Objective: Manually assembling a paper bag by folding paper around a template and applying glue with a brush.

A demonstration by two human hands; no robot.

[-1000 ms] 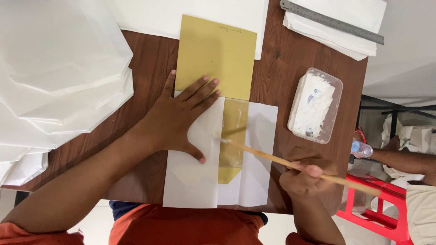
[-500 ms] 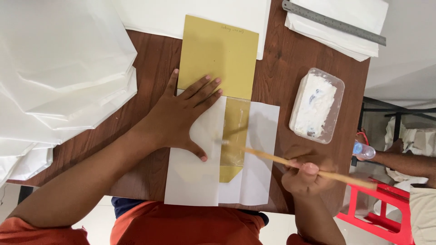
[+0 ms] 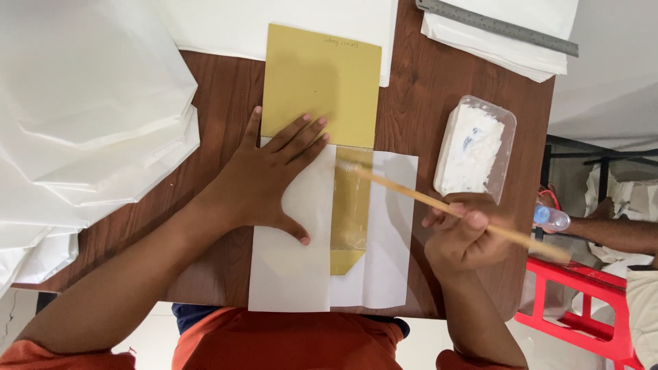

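— Talk me through it, what have your hands got?

— My left hand (image 3: 264, 181) lies flat, fingers spread, pressing on the white folded paper (image 3: 295, 264) in front of me. It grips nothing, it just pins the sheet to the brown wooden table (image 3: 226, 96). My fingertips reach up onto the lower edge of the yellow card (image 3: 321, 85), which runs under the white sheet and shows again as a yellow strip (image 3: 349, 205) down the middle

— And the right?

— My right hand (image 3: 466, 236) is closed round a long wooden brush (image 3: 439, 202), fingers curled tight on the handle, low at the table's right side. The handle slants up and to the left, and its tip (image 3: 346, 164) touches the top of that yellow strip, where the surface looks wet and glossy

— What's near the brush hand?

— A clear plastic tub of white paste (image 3: 474, 147), just above my right hand, standing on the table and apart from the paper

— Anything else on the table?

— A thick stack of white sheets (image 3: 82, 103) to my left, spilling over the table edge. More white paper (image 3: 274, 20) at the far side, under the top of the yellow card. A metal ruler (image 3: 497, 26) lies across another white pile at the far right corner

— Anyone else there?

— Another person's forearm (image 3: 610, 233) shows at the right edge, beside a small plastic bottle (image 3: 550, 218) and a red stand (image 3: 582, 308)
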